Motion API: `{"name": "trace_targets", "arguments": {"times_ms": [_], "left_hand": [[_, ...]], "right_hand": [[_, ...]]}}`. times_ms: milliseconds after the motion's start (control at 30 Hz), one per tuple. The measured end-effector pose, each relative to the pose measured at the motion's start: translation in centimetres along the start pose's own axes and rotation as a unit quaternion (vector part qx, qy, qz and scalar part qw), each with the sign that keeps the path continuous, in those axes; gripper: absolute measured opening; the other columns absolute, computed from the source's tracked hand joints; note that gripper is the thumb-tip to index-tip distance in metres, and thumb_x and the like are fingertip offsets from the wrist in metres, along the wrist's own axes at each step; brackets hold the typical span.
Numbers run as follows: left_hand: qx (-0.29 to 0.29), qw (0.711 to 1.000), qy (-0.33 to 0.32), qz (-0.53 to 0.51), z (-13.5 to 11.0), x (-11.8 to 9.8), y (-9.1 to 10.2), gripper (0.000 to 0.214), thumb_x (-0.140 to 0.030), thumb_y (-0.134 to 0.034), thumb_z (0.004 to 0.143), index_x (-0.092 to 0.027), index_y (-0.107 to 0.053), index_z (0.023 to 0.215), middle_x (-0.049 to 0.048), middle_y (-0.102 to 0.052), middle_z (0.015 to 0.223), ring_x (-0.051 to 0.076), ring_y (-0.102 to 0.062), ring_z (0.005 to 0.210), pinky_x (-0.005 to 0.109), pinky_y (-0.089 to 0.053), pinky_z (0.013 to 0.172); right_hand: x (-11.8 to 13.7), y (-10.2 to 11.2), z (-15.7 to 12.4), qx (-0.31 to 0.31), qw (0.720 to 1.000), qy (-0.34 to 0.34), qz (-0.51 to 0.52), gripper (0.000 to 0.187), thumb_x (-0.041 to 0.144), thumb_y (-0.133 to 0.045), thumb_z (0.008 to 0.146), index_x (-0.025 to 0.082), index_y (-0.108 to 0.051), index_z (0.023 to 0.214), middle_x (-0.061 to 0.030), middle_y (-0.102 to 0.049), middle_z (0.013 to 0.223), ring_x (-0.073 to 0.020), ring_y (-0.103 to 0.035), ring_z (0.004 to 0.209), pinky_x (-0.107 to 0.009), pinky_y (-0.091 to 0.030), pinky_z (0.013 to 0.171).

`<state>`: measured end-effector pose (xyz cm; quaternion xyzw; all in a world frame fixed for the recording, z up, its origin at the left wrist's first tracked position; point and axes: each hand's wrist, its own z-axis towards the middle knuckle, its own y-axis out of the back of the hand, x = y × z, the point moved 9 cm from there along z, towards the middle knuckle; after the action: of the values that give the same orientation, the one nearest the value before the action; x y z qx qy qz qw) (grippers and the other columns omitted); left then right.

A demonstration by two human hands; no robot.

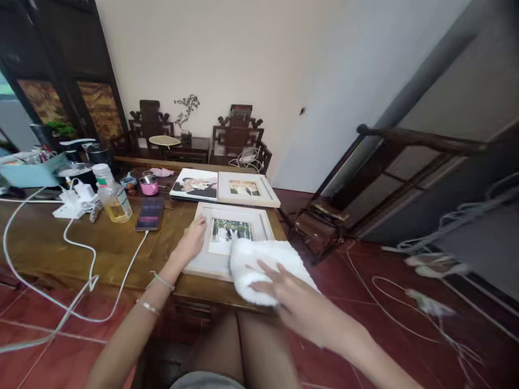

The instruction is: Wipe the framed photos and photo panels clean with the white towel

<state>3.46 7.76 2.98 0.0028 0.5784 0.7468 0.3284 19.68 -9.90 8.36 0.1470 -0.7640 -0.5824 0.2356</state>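
Note:
A white picture frame (pixel 197 266) with a photo of two people lies flat near the table's front edge. My left hand (pixel 192 236) grips its left side, fingers over the border. On the frame's lower right part rests a fluffy white cloth (pixel 251 259), which covers that corner and hangs past the table edge. My right hand (pixel 284 286) presses on the cloth and holds it, its fingers partly sunk in the pile. Behind this frame lie a second white frame (pixel 265 189) and a photo panel (pixel 197 183) of a couple, side by side.
A phone (pixel 150 213) on a charging cable, a bottle of yellow liquid (pixel 115 197), a white power strip (pixel 75 204) and a pink cup (pixel 148 185) stand left on the wooden table (pixel 133 259). A dark wooden chair (pixel 324 221) is at right; cables lie on the red floor.

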Motion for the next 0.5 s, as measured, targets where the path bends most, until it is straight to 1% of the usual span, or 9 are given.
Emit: {"name": "trace_targets", "arguments": {"times_ms": [100,200,233,300,333,400,433,500], "left_hand": [[0.019,1.000,-0.010,-0.009,0.4,-0.4,-0.1,0.050,0.004,-0.037,0.079,-0.010,-0.056,0.122,0.0141,-0.046,0.139,0.022,-0.032,0.137,0.045,-0.032,0.110],[0.037,0.999,-0.016,-0.021,0.5,-0.6,0.0,0.049,0.003,-0.036,0.080,-0.011,-0.057,0.122,0.0130,-0.045,0.140,0.022,-0.031,0.137,0.046,-0.030,0.111],[0.039,0.999,-0.015,-0.025,0.4,-0.7,0.1,0.049,0.003,-0.036,0.080,-0.011,-0.057,0.122,0.0126,-0.045,0.141,0.022,-0.030,0.137,0.046,-0.030,0.111],[0.036,0.999,-0.007,-0.032,0.2,-0.7,0.4,0.050,0.003,-0.035,0.080,-0.012,-0.056,0.123,0.0115,-0.044,0.141,0.021,-0.030,0.138,0.047,-0.029,0.111],[0.032,0.999,-0.002,-0.035,0.2,-0.7,0.5,0.051,0.003,-0.035,0.080,-0.013,-0.055,0.124,0.0110,-0.044,0.142,0.021,-0.030,0.138,0.047,-0.029,0.111],[0.028,0.999,0.007,-0.039,0.0,-0.9,0.8,0.053,0.003,-0.035,0.080,-0.014,-0.054,0.127,0.0103,-0.044,0.142,0.021,-0.029,0.138,0.048,-0.028,0.111],[0.029,0.999,0.011,-0.039,0.0,-1.0,0.8,0.055,0.004,-0.035,0.079,-0.015,-0.052,0.128,0.0101,-0.044,0.142,0.020,-0.029,0.138,0.048,-0.028,0.111],[0.037,0.999,0.011,-0.035,-0.1,-1.2,0.8,0.059,0.005,-0.034,0.078,-0.016,-0.050,0.131,0.0099,-0.042,0.143,0.020,-0.028,0.139,0.048,-0.030,0.110]], "right_hand": [[-4.1,1.0,3.8,-0.052,0.998,-0.036,-0.029,0.071,-0.004,-0.041,0.063,0.020,-0.055,0.128,-0.0097,-0.036,0.149,-0.0287,-0.022,0.141,-0.052,-0.018,0.113],[-7.9,2.6,8.0,-0.119,0.988,-0.071,-0.061,0.065,-0.001,-0.043,0.069,0.016,-0.052,0.131,-0.0114,-0.035,0.149,-0.0310,-0.021,0.141,-0.056,-0.016,0.112],[-9.0,3.2,9.4,-0.137,0.984,-0.085,-0.071,0.065,0.000,-0.043,0.070,0.016,-0.050,0.132,-0.0116,-0.034,0.150,-0.0314,-0.020,0.141,-0.057,-0.016,0.111],[-10.4,3.9,11.6,-0.155,0.978,-0.107,-0.088,0.062,0.000,-0.044,0.072,0.017,-0.051,0.132,-0.0098,-0.032,0.151,-0.0326,-0.018,0.141,-0.059,-0.015,0.110],[-10.7,4.0,12.3,-0.158,0.976,-0.114,-0.094,0.061,0.001,-0.044,0.072,0.017,-0.053,0.130,-0.0090,-0.031,0.151,-0.0332,-0.017,0.141,-0.060,-0.014,0.109],[-10.2,3.9,12.8,-0.158,0.976,-0.114,-0.100,0.058,0.001,-0.044,0.073,0.018,-0.056,0.127,-0.0084,-0.033,0.150,-0.0340,-0.019,0.140,-0.062,-0.015,0.108],[-9.6,3.7,12.4,-0.154,0.977,-0.107,-0.100,0.057,0.001,-0.043,0.073,0.018,-0.057,0.126,-0.0087,-0.035,0.150,-0.0341,-0.020,0.140,-0.062,-0.015,0.108],[-7.5,2.9,10.6,-0.136,0.983,-0.080,-0.091,0.057,0.000,-0.043,0.072,0.018,-0.059,0.124,-0.0097,-0.037,0.148,-0.0341,-0.023,0.139,-0.062,-0.015,0.107]]}}
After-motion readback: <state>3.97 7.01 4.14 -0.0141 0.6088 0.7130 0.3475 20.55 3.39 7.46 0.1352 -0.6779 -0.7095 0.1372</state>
